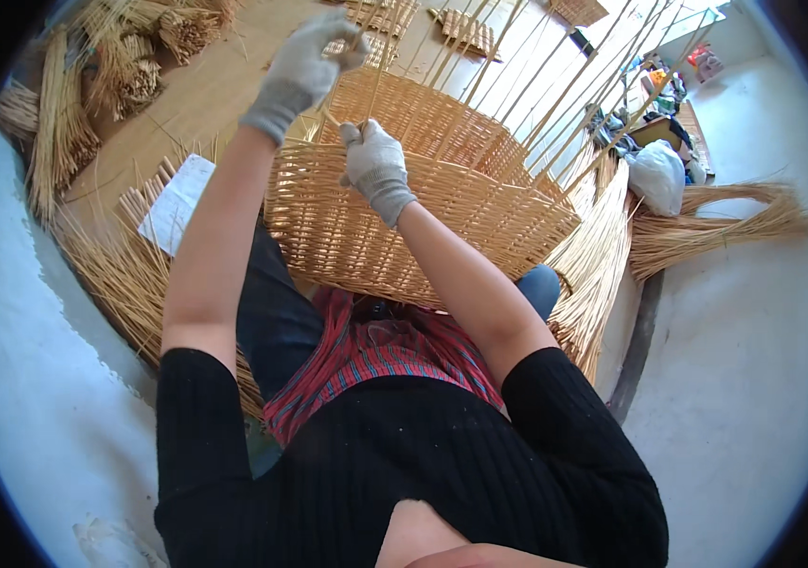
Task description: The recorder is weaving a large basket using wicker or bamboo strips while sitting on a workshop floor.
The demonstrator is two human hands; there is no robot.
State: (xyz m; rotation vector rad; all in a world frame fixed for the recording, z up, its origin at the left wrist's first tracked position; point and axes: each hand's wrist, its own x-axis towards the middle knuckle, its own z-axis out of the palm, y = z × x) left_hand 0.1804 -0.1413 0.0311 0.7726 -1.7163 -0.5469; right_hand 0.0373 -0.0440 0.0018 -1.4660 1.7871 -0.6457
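Resting on my lap against the red plaid cloth point(375, 355), the half-woven wicker basket point(404, 213) lies tilted, its upright stakes point(555, 85) fanning away from me. My left hand point(304, 62), gloved, is raised above the rim, its grip closed on a thin willow rod point(371, 57). My right hand point(375, 166), gloved, presses on the woven rim, fingers curled together on the weave. Advice: keep the rod taut and bed each stroke tight against the row below. Both forearms extend forward, the left higher.

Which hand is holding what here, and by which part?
The left hand grips the upright stakes partway up; the right hand pinches a thin weaving strand near the wicker basket rim.
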